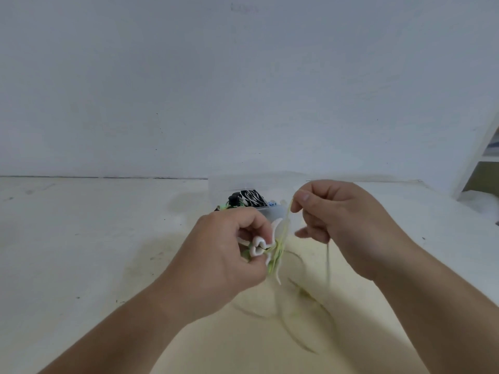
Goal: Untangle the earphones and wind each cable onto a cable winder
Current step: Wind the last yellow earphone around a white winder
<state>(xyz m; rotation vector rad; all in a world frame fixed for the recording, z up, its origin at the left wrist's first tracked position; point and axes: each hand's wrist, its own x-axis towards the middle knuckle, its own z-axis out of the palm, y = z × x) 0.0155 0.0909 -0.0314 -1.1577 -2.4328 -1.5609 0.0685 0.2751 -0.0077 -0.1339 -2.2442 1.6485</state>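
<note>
Two hands worked close together over the table [81, 238]. The left hand [232, 247] gripped a white cable winder [258, 245], its fingers curled round the winder's near side. The right hand [343, 220] was closed on the green earphone cable [286, 226], pinching it between thumb and forefinger just above the winder. From that pinch the cable ran taut down to the winder's waist, where a few turns already sat. The rest hung from the right hand and trailed, blurred, over the table below the winder.

The step in hand looked to be winding, with much cable not yet taken up. To do it well, the left hand's grip should stay off the waist so the fingers do not block the turns. The pinch should hold light, even tension and let the cable slide through as each loop goes round. Each turn should be laid beside the one before rather than crossed over it. The slack below the winder should also be checked for knots before it is drawn in.

Beyond the winder stood a clear plastic box [243, 184] with more earphones inside.
</note>
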